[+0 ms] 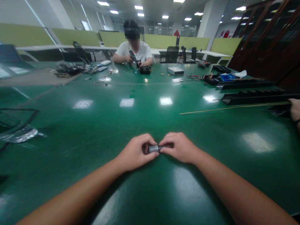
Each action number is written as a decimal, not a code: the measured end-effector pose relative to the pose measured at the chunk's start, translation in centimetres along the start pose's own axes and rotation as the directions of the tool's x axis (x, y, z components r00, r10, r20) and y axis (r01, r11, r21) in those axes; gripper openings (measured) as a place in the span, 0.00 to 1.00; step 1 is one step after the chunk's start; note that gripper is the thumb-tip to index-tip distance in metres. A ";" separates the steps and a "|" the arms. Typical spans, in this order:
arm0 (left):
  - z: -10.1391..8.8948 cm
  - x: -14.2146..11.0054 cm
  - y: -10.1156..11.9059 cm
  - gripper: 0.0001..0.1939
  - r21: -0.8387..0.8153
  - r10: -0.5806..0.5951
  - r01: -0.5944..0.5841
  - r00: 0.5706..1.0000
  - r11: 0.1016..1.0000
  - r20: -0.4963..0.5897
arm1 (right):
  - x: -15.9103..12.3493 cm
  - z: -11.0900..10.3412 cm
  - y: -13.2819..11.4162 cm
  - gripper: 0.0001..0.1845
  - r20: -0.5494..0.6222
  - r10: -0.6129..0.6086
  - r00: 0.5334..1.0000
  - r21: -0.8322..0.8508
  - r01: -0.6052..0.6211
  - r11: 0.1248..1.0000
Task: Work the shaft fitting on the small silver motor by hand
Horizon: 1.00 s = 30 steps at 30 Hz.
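My left hand point(137, 151) and my right hand point(179, 147) meet on the green table point(93, 125) just in front of me. Between them they grip a small grey metal cylinder point(154, 148), each hand pinching one end. The fingers of both hands are curled closed around it. Most of the cylinder is hidden by the fingers, and both forearms rest low over the table.
A person in a white shirt point(134, 51) works with a tool at the table's far side. A thin rod point(234, 107) and long black trays point(257, 95) lie at right. A clear plastic bag point(18, 132) and black cable lie at left. Another hand point(295, 110) shows at the right edge.
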<state>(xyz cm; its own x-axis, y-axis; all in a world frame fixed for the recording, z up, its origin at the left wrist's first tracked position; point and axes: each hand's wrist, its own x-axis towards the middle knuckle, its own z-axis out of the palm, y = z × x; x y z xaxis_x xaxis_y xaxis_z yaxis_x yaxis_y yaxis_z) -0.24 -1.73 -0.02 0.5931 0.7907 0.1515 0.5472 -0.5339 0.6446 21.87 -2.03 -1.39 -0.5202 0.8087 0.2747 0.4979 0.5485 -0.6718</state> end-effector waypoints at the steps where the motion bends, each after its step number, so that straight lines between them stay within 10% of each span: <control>1: 0.0 0.0 0.0 0.08 -0.002 -0.004 0.004 1.000 1.000 0.000 | 0.0 0.0 0.0 0.06 0.001 0.002 1.000 0.004 -0.002 1.000; 30: 0.0 -0.2 -0.2 0.10 -0.028 -0.031 0.032 0.999 0.999 0.035 | -0.5 -1.4 0.3 0.07 0.041 0.048 0.998 -0.011 -0.048 0.999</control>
<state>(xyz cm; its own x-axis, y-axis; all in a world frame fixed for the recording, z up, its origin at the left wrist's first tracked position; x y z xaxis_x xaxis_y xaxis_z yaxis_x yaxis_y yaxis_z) -0.51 -1.76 -0.18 0.5959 0.7962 0.1048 0.5494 -0.4994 0.6699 23.22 -2.02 -0.76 -0.5239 0.8246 0.2135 0.5300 0.5118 -0.6762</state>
